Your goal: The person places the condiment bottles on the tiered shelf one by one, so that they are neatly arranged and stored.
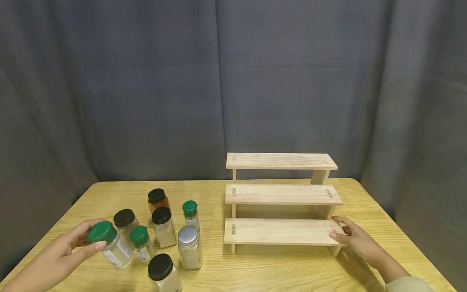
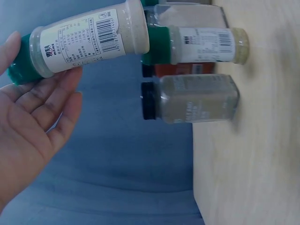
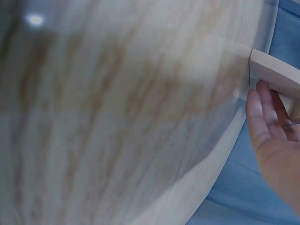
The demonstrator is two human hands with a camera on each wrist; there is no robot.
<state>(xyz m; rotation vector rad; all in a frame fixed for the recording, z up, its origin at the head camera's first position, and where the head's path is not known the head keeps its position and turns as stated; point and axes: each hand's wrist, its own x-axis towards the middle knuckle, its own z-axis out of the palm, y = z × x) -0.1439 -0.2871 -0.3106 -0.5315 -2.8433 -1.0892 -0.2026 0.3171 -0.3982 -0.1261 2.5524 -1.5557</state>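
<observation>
At the left of the head view, my left hand [image 1: 60, 255] holds a spice jar [image 1: 119, 250] by its green lid, thumb on the near side and fingers on the far side. The left wrist view shows this jar [image 2: 86, 40] with a white barcode label and pale contents, its base above the table. My right hand [image 1: 359, 241] grips the right end of the lowest step of a three-tier wooden shelf [image 1: 277, 232], thumb on top of the board. In the right wrist view, my fingers [image 3: 265, 110] lie along the board's end.
Beside the held jar stand a small green-lidded jar [image 1: 145, 252] and several black-lidded jars [image 1: 166, 233]. A silver-lidded jar [image 1: 190, 253] and another green-lidded one [image 1: 191, 217] stand nearest the shelf. Grey curtains [image 1: 146, 89] enclose the wooden table [image 1: 262, 275] at the back and sides.
</observation>
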